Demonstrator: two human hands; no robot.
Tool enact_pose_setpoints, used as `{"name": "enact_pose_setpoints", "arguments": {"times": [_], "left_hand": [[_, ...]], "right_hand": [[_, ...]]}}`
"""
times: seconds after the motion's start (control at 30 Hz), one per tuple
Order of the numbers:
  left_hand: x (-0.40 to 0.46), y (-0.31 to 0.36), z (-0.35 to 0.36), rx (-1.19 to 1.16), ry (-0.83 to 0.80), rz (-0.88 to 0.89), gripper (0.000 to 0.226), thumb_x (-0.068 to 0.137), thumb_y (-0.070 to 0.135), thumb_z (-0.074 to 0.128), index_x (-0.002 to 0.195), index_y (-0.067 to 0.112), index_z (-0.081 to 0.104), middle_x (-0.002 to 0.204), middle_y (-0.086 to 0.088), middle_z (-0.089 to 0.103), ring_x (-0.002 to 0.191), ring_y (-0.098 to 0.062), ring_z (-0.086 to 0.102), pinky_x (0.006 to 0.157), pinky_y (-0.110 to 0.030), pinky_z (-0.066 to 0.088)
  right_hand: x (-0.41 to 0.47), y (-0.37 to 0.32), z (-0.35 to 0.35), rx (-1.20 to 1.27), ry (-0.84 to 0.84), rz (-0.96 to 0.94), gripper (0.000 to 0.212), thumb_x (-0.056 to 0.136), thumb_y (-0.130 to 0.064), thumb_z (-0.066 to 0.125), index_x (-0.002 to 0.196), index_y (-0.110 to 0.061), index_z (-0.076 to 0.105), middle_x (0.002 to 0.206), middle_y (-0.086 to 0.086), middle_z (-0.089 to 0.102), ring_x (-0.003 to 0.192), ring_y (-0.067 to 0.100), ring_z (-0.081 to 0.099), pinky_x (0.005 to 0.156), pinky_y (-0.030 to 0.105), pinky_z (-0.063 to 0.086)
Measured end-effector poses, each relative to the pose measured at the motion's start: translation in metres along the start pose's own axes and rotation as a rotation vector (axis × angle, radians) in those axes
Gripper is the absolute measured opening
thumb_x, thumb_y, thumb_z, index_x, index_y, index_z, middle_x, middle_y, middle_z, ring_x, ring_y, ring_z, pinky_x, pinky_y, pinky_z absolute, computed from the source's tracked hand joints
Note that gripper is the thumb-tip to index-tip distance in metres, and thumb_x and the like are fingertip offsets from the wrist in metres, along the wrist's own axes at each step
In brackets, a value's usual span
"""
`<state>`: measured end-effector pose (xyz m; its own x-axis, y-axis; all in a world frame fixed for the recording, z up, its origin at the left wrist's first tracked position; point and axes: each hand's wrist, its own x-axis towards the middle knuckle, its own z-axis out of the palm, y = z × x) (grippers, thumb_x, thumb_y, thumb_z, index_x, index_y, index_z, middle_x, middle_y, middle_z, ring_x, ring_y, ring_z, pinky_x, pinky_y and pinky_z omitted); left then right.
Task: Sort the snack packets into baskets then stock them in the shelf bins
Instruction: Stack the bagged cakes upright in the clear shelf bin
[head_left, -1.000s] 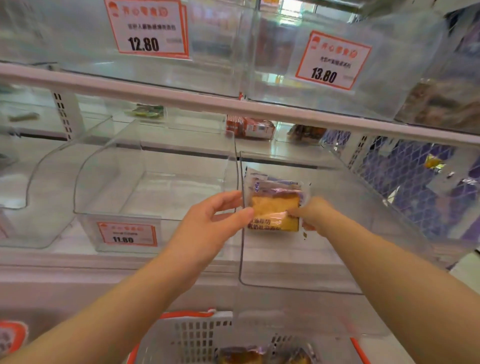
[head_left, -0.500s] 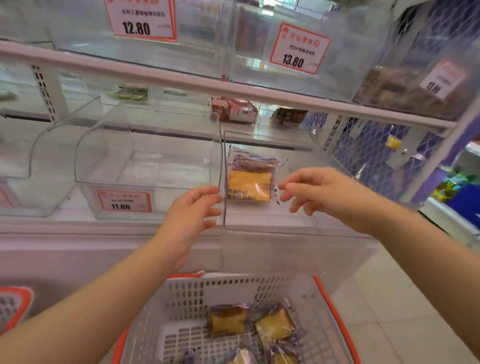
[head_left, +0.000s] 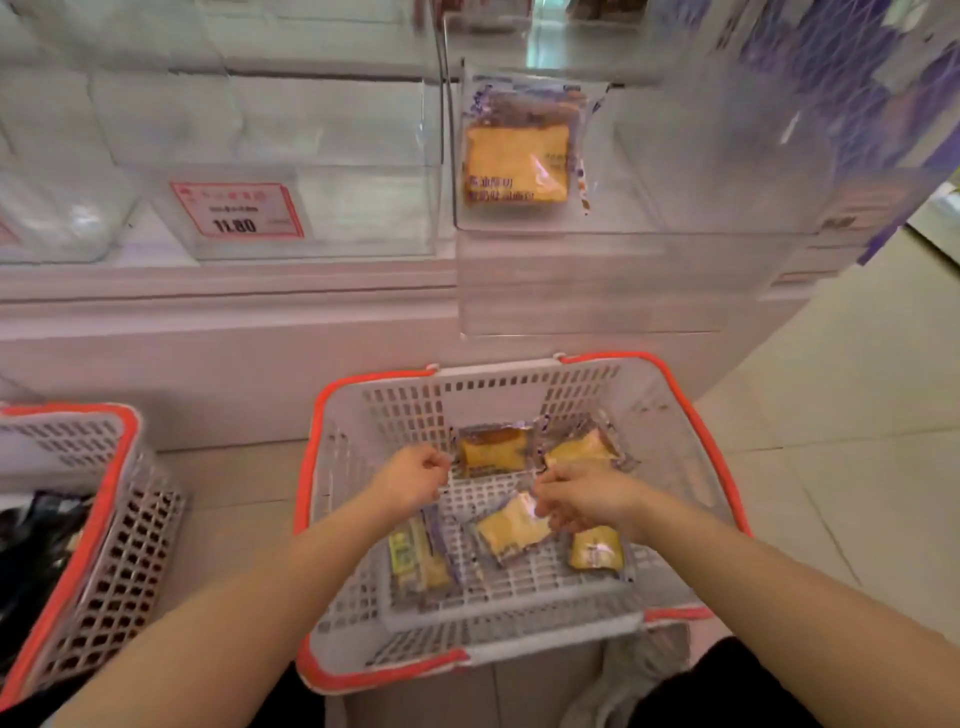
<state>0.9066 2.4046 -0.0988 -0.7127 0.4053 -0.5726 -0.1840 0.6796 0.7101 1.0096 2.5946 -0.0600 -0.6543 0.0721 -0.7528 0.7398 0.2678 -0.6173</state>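
A white basket with a red rim (head_left: 332, 467) sits on the floor below the shelf and holds several yellow cake snack packets. My left hand (head_left: 415, 480) is inside it, fingers curled, fingertips at the left edge of the far packet (head_left: 491, 449). My right hand (head_left: 584, 499) is curled over the upper corner of the middle packet (head_left: 511, 530). Whether either hand grips a packet is unclear. One more packet (head_left: 517, 161) lies in the clear shelf bin (head_left: 675, 218) above.
A second red-rimmed basket (head_left: 104, 519) with dark packets (head_left: 31, 540) stands at the left. Beside the stocked bin is another clear bin with an 11.80 price tag (head_left: 236, 210). Tiled floor (head_left: 831, 415) extends to the right.
Both hands let go of the packet in the shelf bin and dropped down into the basket. My view tilted down from the shelves to the basket.
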Motion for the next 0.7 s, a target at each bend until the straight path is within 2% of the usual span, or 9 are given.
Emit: {"name": "enact_pose_setpoints", "arguments": {"times": [0.07, 0.13, 0.2, 0.23, 0.3, 0.4, 0.57, 0.63, 0.7], "left_hand": [[0.009, -0.028, 0.015, 0.100, -0.046, -0.044, 0.023, 0.097, 0.005, 0.039, 0.077, 0.010, 0.047, 0.072, -0.007, 0.046, 0.061, -0.016, 0.039, 0.057, -0.025, 0.034], [0.017, -0.054, 0.028, 0.204, -0.033, -0.083, 0.022, 0.099, 0.010, 0.035, 0.084, 0.010, 0.052, 0.085, -0.010, 0.053, 0.071, -0.017, 0.043, 0.067, -0.029, 0.036], [0.022, -0.076, 0.040, 0.234, 0.002, -0.152, 0.025, 0.098, 0.009, 0.036, 0.082, 0.021, 0.050, 0.086, 0.000, 0.052, 0.069, -0.010, 0.041, 0.069, -0.023, 0.036], [0.026, -0.086, 0.045, 0.227, 0.028, -0.220, 0.022, 0.097, 0.009, 0.039, 0.091, 0.024, 0.053, 0.092, 0.001, 0.055, 0.072, -0.011, 0.045, 0.069, -0.019, 0.038], [0.033, -0.100, 0.055, 0.235, 0.087, -0.362, 0.029, 0.095, 0.010, 0.043, 0.123, 0.008, 0.050, 0.116, -0.013, 0.059, 0.096, -0.025, 0.056, 0.080, -0.027, 0.042], [0.040, -0.115, 0.069, 0.275, 0.043, -0.494, 0.040, 0.096, 0.013, 0.043, 0.133, -0.003, 0.036, 0.120, -0.021, 0.057, 0.110, -0.032, 0.057, 0.088, -0.036, 0.046], [0.047, -0.132, 0.090, 0.010, 0.181, -0.615, 0.061, 0.091, 0.025, 0.056, 0.137, -0.005, 0.029, 0.121, -0.027, 0.055, 0.107, -0.038, 0.057, 0.082, -0.040, 0.046], [0.049, -0.139, 0.093, -0.060, 0.177, -0.687, 0.060, 0.087, 0.029, 0.064, 0.128, -0.009, 0.042, 0.120, -0.025, 0.058, 0.107, -0.035, 0.058, 0.078, -0.035, 0.044], [0.054, -0.148, 0.095, -0.180, 0.170, -0.738, 0.059, 0.084, 0.027, 0.068, 0.123, -0.012, 0.048, 0.121, -0.025, 0.059, 0.111, -0.034, 0.058, 0.086, -0.036, 0.047]], "right_hand": [[0.022, 0.019, 0.010, 0.092, 0.001, 0.085, 0.013, 0.096, -0.023, 0.049, 0.091, -0.014, 0.058, 0.082, 0.003, 0.063, 0.061, 0.011, 0.057, 0.048, 0.018, 0.042], [0.039, 0.035, 0.020, 0.129, 0.024, 0.172, 0.014, 0.096, -0.022, 0.050, 0.089, -0.014, 0.059, 0.079, 0.003, 0.063, 0.057, 0.009, 0.057, 0.044, 0.017, 0.041], [0.052, 0.049, 0.029, 0.149, 0.038, 0.247, 0.014, 0.096, -0.020, 0.050, 0.088, -0.012, 0.059, 0.075, 0.003, 0.063, 0.056, 0.011, 0.055, 0.044, 0.018, 0.041], [0.057, 0.055, 0.032, 0.158, 0.028, 0.280, 0.015, 0.096, -0.019, 0.050, 0.088, -0.011, 0.059, 0.074, 0.003, 0.062, 0.057, 0.012, 0.054, 0.045, 0.020, 0.041], [0.064, 0.064, 0.037, 0.153, -0.007, 0.347, 0.015, 0.096, -0.020, 0.051, 0.088, -0.011, 0.059, 0.077, 0.004, 0.061, 0.060, 0.014, 0.055, 0.050, 0.022, 0.043], [0.071, 0.072, 0.043, 0.134, -0.053, 0.401, 0.016, 0.097, -0.022, 0.049, 0.103, -0.009, 0.057, 0.084, 0.005, 0.061, 0.062, 0.014, 0.056, 0.053, 0.024, 0.043], [0.077, 0.082, 0.048, 0.148, 0.003, 0.358, 0.018, 0.097, -0.020, 0.048, 0.105, -0.006, 0.057, 0.084, 0.007, 0.061, 0.060, 0.014, 0.054, 0.045, 0.020, 0.040], [0.078, 0.084, 0.048, 0.192, 0.020, 0.367, 0.016, 0.098, -0.017, 0.047, 0.095, -0.009, 0.060, 0.082, 0.007, 0.060, 0.060, 0.016, 0.054, 0.046, 0.021, 0.039], [0.080, 0.086, 0.050, 0.223, 0.033, 0.391, 0.020, 0.098, -0.017, 0.046, 0.088, -0.012, 0.063, 0.080, 0.007, 0.062, 0.063, 0.017, 0.055, 0.049, 0.023, 0.041]]}}
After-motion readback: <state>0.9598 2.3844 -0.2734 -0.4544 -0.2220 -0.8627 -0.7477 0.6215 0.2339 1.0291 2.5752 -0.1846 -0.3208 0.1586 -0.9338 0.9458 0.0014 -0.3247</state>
